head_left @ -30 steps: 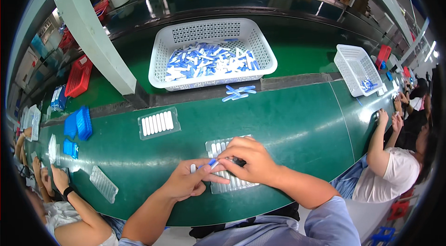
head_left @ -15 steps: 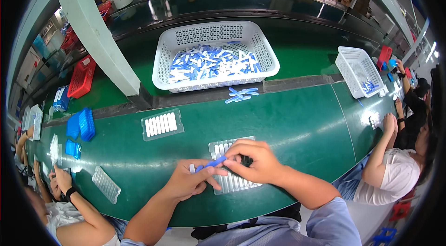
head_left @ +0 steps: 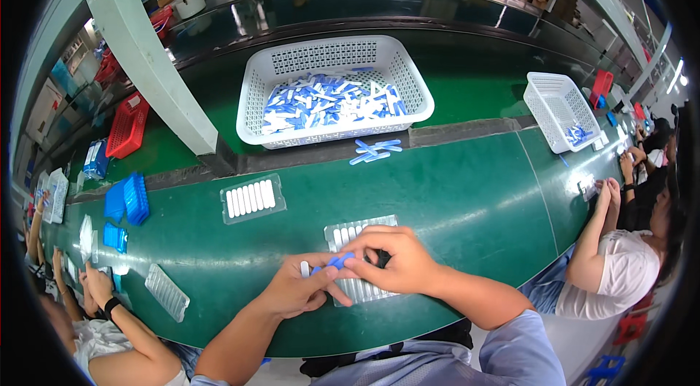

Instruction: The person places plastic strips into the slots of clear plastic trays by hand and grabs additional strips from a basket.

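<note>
My left hand is closed on small flat sticks with rounded ends. A white stick pokes up between its fingers, beside blue sticks that lie across the fingertips. My right hand pinches the right end of the blue ones; whether they are one piece or several overlapping I cannot tell. Beneath both hands lies a clear plastic tray with slots, white sticks showing in its far row. The hands hide much of this tray.
A white basket heaped with blue and white sticks stands ahead, with loose sticks before it. Left are a filled clear tray, an unfilled one and blue trays. A post rises ahead left. Co-workers sit on both sides.
The single long blue stick seen between my hands now shows as shorter, overlapping blue parts at my fingertips. My right hand has shifted slightly left and its fingers are more curled.
</note>
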`<state>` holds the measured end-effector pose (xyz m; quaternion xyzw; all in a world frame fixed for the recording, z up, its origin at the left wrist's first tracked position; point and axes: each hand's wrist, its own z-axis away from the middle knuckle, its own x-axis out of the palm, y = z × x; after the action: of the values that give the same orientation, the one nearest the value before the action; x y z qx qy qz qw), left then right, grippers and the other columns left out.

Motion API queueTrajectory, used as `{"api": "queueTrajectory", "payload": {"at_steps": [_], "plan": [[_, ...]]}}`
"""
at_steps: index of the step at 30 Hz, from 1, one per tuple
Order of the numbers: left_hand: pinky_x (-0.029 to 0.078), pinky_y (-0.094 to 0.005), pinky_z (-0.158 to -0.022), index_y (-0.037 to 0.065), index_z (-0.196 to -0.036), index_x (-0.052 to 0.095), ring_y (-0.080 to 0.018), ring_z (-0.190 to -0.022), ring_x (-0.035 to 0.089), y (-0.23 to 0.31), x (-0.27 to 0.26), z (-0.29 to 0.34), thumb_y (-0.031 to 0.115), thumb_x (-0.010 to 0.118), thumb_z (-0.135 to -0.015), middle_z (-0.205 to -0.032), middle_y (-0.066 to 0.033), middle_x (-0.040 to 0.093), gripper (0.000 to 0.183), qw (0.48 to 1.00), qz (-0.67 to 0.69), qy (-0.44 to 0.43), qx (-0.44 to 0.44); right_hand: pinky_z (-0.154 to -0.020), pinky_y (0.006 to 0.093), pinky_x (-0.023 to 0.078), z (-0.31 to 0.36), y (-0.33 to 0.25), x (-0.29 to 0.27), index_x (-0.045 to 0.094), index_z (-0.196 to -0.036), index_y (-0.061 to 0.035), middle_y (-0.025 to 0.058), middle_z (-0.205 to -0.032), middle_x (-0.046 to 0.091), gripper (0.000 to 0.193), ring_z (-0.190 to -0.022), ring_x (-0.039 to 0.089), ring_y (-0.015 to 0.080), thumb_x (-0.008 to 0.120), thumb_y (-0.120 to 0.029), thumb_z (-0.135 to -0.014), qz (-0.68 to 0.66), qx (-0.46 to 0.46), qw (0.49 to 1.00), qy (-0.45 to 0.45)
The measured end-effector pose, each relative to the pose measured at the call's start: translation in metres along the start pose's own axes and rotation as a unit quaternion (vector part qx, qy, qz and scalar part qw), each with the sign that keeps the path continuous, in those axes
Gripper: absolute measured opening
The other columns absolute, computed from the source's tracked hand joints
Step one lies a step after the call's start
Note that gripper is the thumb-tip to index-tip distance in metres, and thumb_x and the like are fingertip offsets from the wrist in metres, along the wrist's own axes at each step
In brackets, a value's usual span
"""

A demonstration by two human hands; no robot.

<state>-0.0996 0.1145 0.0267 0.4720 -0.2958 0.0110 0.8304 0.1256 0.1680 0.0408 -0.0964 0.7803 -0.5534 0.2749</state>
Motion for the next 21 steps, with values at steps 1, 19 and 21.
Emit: {"api": "queueTrajectory", "payload": {"at_steps": [1,19,21], "plan": [[0.033,-0.0171,-0.036,-0.005,-0.135,0.053,-0.0210,-0.080,0.076,0.000,0.000,-0.001,0.018,0.053,-0.106,-0.119,-0.0222,0.069,0.037,1.000,-0.015,-0.012,-0.005,-0.054,0.0264,0.041,0.002,0.007,0.000,0.074,-0.102,-0.0036,0.0042,-0.079,0.065,0.017,-0.059,0.052,0.0097,0.073,-0.006,-0.086,-0.051,0.008,0.999,0.014],[0.035,-0.0176,-0.034,-0.006,-0.132,0.049,-0.0216,-0.074,0.075,-0.004,-0.020,0.004,0.014,0.048,-0.106,-0.118,-0.0252,0.069,0.033,0.993,0.106,0.007,0.059,-0.066,0.0384,0.050,-0.001,0.000,-0.065,0.077,-0.102,-0.0118,0.0076,-0.067,0.062,0.026,-0.067,0.064,0.0265,0.069,-0.021,-0.080,0.275,0.011,0.942,-0.195],[0.036,-0.0174,-0.035,-0.006,-0.133,0.048,-0.0213,-0.075,0.075,-0.005,-0.020,0.004,0.015,0.049,-0.106,-0.118,-0.0247,0.069,0.034,0.993,0.104,0.004,0.059,-0.065,0.0391,0.050,-0.001,0.006,-0.061,0.077,-0.101,-0.0112,0.0076,-0.066,0.062,0.025,-0.065,0.064,0.0266,0.068,-0.022,-0.080,0.261,-0.004,0.948,-0.185]]}}
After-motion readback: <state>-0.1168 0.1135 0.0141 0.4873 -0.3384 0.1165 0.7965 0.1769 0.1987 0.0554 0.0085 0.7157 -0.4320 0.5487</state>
